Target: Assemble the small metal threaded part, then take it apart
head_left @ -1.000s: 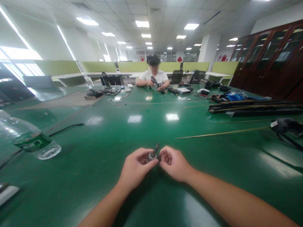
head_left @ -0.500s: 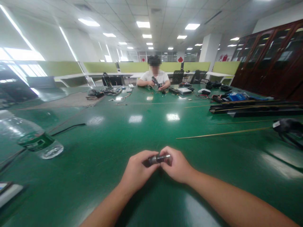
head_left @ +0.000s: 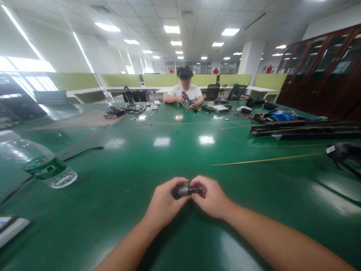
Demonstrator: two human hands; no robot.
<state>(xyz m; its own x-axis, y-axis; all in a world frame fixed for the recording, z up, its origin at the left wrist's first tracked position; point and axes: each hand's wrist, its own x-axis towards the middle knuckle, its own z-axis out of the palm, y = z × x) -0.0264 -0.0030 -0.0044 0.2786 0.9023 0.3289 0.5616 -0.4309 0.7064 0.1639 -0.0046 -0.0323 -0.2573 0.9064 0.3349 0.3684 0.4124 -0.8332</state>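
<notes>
Lying level just over the bench (head_left: 135,158) at 6 o'clock, a small metal cylinder (head_left: 184,190) is gripped from both ends: left hand (head_left: 165,205) fingers closed on its body, right hand (head_left: 213,197) fingers pinched on its thin shaft. A water bottle (head_left: 39,163) is noted at 9 o'clock, a thin rod (head_left: 265,160) at 2 o'clock.

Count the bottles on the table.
1. The bottle is on the table, far left of the left hand gripping a metal part. Others may hide in the far clutter.

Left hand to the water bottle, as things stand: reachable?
Likely yes: only bare green table lies between the left hand and the water bottle, but that hand and the right hand both grip the small metal part.
</notes>
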